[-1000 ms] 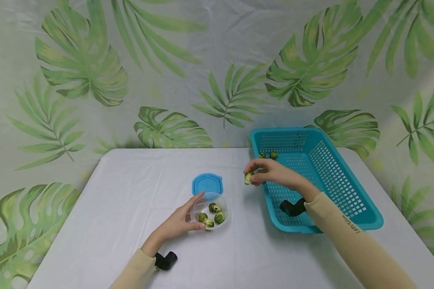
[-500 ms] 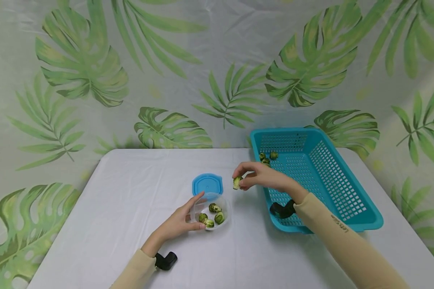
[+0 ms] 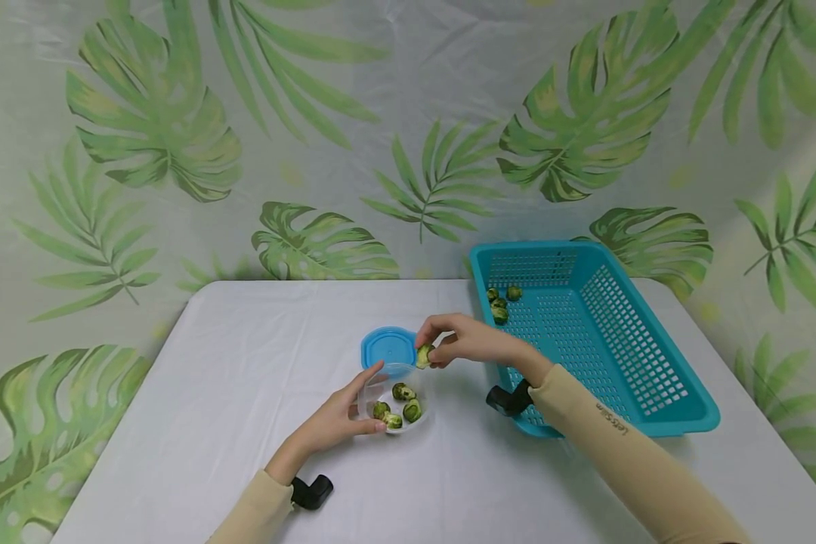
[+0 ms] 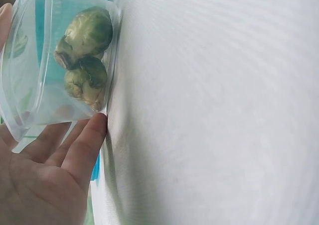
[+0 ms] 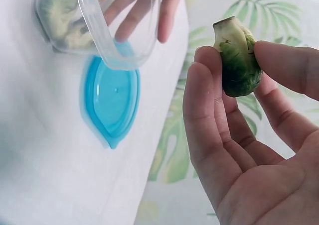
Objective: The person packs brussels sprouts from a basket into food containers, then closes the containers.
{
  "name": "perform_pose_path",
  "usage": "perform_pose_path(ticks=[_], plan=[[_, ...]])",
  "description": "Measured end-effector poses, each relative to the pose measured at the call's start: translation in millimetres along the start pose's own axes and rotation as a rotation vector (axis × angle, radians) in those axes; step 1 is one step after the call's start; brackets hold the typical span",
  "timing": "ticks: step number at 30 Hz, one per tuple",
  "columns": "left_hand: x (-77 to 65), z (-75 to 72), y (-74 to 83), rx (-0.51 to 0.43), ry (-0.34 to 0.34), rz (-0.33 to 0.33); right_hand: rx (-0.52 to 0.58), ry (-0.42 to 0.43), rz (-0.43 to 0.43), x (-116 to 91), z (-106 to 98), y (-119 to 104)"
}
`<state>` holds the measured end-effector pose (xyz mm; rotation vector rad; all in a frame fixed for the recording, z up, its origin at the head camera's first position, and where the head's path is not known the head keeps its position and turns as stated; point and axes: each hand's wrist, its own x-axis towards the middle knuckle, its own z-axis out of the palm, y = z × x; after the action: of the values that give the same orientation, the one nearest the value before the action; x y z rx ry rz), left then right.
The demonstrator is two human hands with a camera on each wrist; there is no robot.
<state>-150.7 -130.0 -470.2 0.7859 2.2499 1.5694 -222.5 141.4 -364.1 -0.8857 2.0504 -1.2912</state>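
Note:
Between the thumb and fingertips of my right hand point(image 3: 472, 339) is a Brussels sprout point(image 5: 238, 58), its pale cut stem pointing up in the right wrist view. That hand is just above the far right rim of a clear plastic container point(image 4: 50, 98). Several Brussels sprouts point(image 3: 411, 410) lie on the container's bottom. My left hand point(image 3: 333, 417) holds the container from its left side, thumb at the near side and fingers spread round the far side. Behind the container, a blue lid point(image 3: 387, 346) lies flat on the table, partly seen through the clear wall.
A turquoise perforated basket point(image 3: 659, 344) stands on the right of the white-covered table point(image 3: 245, 355). Several Brussels sprouts point(image 3: 499, 313) sit in its far left corner. A leaf-patterned cloth point(image 3: 326, 98) hangs behind the table's far edge.
My right hand has moved left and slightly nearer, from the basket's left rim to the container, carrying the Brussels sprout. More sprouts in the basket are now visible. The left hand has stayed still.

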Motion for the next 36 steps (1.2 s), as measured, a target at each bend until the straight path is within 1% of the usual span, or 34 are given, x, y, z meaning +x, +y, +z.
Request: perform_pose_path(ticks=[2,5,12,17,24,31,36], plan=[[1.1,0.5,-9.9,0.001,0.001,-0.001,-0.014,-0.008,-0.001,3,3,-1],[1.2,-0.1,-13.3,-0.003,-0.005,-0.003,-0.024,-0.014,0.011,7,8,-1],[0.2,-0.4,-11.8,-0.008,-0.004,-0.007,-0.045,-0.044,0.023,16,19,3],[-0.1,0.0,-10.3,-0.005,0.002,-0.012,-0.086,-0.059,0.052,23,27,4],[0.5,-0.2,-12.5,-0.008,-0.002,-0.007,-0.135,-0.069,0.091,31,37,5],[-0.6,-0.7,-12.8,-0.009,0.000,-0.009,-0.134,-0.087,0.082,32,39,10],[-0.3,-0.9,-13.3,-0.006,-0.003,-0.019,-0.138,-0.085,0.089,29,37,8]])
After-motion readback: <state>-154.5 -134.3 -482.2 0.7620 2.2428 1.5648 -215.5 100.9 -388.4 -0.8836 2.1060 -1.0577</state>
